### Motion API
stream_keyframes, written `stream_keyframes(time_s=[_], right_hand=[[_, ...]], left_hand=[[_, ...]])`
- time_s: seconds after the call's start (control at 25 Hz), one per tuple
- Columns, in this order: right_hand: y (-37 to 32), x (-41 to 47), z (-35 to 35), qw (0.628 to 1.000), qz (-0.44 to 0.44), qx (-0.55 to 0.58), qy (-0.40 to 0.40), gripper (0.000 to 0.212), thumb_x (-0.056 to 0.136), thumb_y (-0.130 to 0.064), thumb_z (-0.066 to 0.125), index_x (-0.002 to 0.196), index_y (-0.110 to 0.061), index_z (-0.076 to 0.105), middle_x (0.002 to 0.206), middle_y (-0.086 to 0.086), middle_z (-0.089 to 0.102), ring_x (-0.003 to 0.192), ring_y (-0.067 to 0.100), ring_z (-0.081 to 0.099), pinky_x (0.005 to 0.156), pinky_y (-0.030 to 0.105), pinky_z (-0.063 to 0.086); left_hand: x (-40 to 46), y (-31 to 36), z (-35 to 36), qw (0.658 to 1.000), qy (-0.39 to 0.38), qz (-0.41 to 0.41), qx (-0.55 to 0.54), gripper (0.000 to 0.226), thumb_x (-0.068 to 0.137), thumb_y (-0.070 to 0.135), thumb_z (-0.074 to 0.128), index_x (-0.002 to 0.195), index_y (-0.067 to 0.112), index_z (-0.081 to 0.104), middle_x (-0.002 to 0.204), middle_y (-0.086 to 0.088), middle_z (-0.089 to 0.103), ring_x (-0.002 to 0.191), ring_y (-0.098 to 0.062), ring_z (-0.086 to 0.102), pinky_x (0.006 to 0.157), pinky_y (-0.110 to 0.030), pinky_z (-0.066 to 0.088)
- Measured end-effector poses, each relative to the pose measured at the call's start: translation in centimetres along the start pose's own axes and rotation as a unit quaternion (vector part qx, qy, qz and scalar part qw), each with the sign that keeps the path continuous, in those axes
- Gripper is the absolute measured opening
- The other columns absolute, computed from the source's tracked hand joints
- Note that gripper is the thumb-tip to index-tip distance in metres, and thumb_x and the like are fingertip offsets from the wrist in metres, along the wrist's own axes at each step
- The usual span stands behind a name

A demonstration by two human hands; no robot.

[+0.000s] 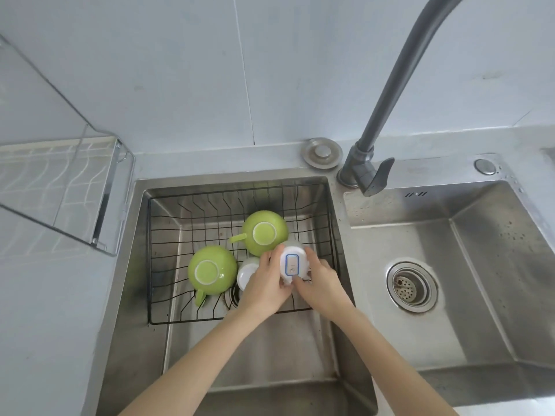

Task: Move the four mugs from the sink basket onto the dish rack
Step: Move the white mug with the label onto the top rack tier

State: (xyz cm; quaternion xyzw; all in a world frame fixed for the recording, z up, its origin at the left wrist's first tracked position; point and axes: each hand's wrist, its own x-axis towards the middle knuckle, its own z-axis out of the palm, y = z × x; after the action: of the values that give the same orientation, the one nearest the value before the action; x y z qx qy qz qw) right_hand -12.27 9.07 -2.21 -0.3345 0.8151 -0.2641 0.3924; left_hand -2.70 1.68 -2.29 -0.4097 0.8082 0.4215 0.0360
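A black wire sink basket sits in the left basin. Two green mugs lie upside down in it, one at the back and one at the front left. A white mug rests between them, partly hidden behind my left hand. Both hands are wrapped around another white mug with a blue-framed label on its base, my right hand on its right side. The metal dish rack stands on the counter at the left and holds nothing I can see.
A dark grey faucet arches over the divider between the basins. The right basin has a round drain strainer. A round metal cap lies on the ledge behind the left basin.
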Motion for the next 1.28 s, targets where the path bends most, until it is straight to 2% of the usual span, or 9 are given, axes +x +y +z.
stream_keyframes(time_s=[0.16,0.28,0.36,0.52,0.64,0.76,0.92,1.04,1.28], right_hand=[[-1.3,-2.9,-0.7,0.995,-0.082,-0.059,-0.021,0.069,0.087,-0.014,0.053,0.144,-0.027,0.018,0.131,0.009,0.04,0.115,0.024,0.052,0.088,0.02,0.037],[-2.6,-5.0,-0.6,0.984,-0.154,-0.086,0.027,0.066,0.083,-0.018,0.062,0.14,-0.024,0.03,0.133,0.005,0.04,0.124,0.023,0.043,0.099,0.028,0.04],[-3.7,-6.4,-0.4,0.977,-0.192,-0.087,0.043,0.065,0.081,-0.022,0.066,0.138,-0.024,0.035,0.133,0.002,0.041,0.125,0.022,0.041,0.102,0.032,0.041],[-5.9,-9.0,0.3,0.963,-0.248,-0.1,0.048,0.064,0.079,-0.026,0.069,0.135,-0.021,0.04,0.133,0.0,0.044,0.125,0.02,0.041,0.106,0.033,0.038],[-7.7,-10.7,1.4,0.955,-0.281,-0.083,0.04,0.062,0.076,-0.023,0.072,0.132,-0.021,0.044,0.124,-0.01,0.045,0.119,0.018,0.048,0.104,0.035,0.042],[-10.0,-11.9,3.1,0.954,-0.293,-0.059,0.022,0.059,0.075,-0.022,0.074,0.128,-0.024,0.048,0.115,-0.016,0.047,0.111,0.014,0.055,0.099,0.021,0.043],[-14.2,-13.5,5.4,0.949,-0.311,-0.043,0.012,0.058,0.076,-0.02,0.073,0.126,-0.031,0.048,0.108,-0.025,0.048,0.104,0.003,0.054,0.088,-0.002,0.036],[-17.8,-14.7,6.7,0.95,-0.312,-0.019,0.013,0.058,0.077,-0.019,0.073,0.117,-0.048,0.042,0.11,-0.026,0.048,0.107,-0.003,0.053,0.09,-0.003,0.037],[-25.3,-16.6,9.4,0.938,-0.342,0.041,0.039,0.057,0.078,-0.014,0.071,0.11,-0.052,0.045,0.116,-0.006,0.057,0.107,-0.001,0.059,0.1,0.009,0.041]], left_hand=[[-3.2,0.3,-2.5,0.998,0.032,0.037,-0.051,0.059,0.076,0.006,0.062,0.127,0.021,0.038,0.11,-0.002,0.042,0.088,-0.028,0.061,0.083,-0.041,0.052],[-5.9,0.3,-3.9,0.992,0.061,0.071,-0.084,0.053,0.074,0.001,0.064,0.121,0.017,0.045,0.091,0.012,0.042,0.093,-0.028,0.058,0.068,-0.019,0.048],[-7.6,0.0,-4.9,0.99,0.072,0.082,-0.088,0.055,0.074,0.003,0.065,0.122,0.019,0.044,0.097,0.006,0.044,0.088,-0.026,0.06,0.063,-0.014,0.044],[-11.3,-1.6,-7.7,0.99,0.048,0.106,-0.085,0.061,0.078,0.016,0.065,0.129,0.029,0.035,0.114,-0.006,0.043,0.076,-0.02,0.066,0.076,-0.025,0.052],[-14.1,-3.1,-10.6,0.988,0.024,0.142,-0.05,0.063,0.082,0.01,0.057,0.134,0.036,0.031,0.106,-0.003,0.042,0.067,-0.008,0.059,0.067,-0.008,0.046],[-16.2,-5.2,-13.0,0.986,0.049,0.154,-0.045,0.065,0.082,0.009,0.059,0.127,0.046,0.032,0.101,0.003,0.042,0.076,-0.008,0.058,0.069,-0.007,0.044],[-18.4,-8.1,-16.6,0.981,0.091,0.16,-0.055,0.07,0.077,0.02,0.07,0.135,0.037,0.034,0.106,0.011,0.045,0.082,-0.003,0.055,0.069,-0.003,0.04],[-20.0,-9.6,-20.2,0.973,0.105,0.198,-0.055,0.071,0.076,0.023,0.071,0.128,0.047,0.029,0.107,0.026,0.041,0.099,0.007,0.048,0.078,0.003,0.035],[-22.9,-12.2,-27.0,0.949,0.147,0.243,-0.141,0.054,0.062,0.044,0.069,0.107,0.056,0.04,0.119,0.023,0.048,0.107,0.018,0.046,0.088,-0.005,0.039]])
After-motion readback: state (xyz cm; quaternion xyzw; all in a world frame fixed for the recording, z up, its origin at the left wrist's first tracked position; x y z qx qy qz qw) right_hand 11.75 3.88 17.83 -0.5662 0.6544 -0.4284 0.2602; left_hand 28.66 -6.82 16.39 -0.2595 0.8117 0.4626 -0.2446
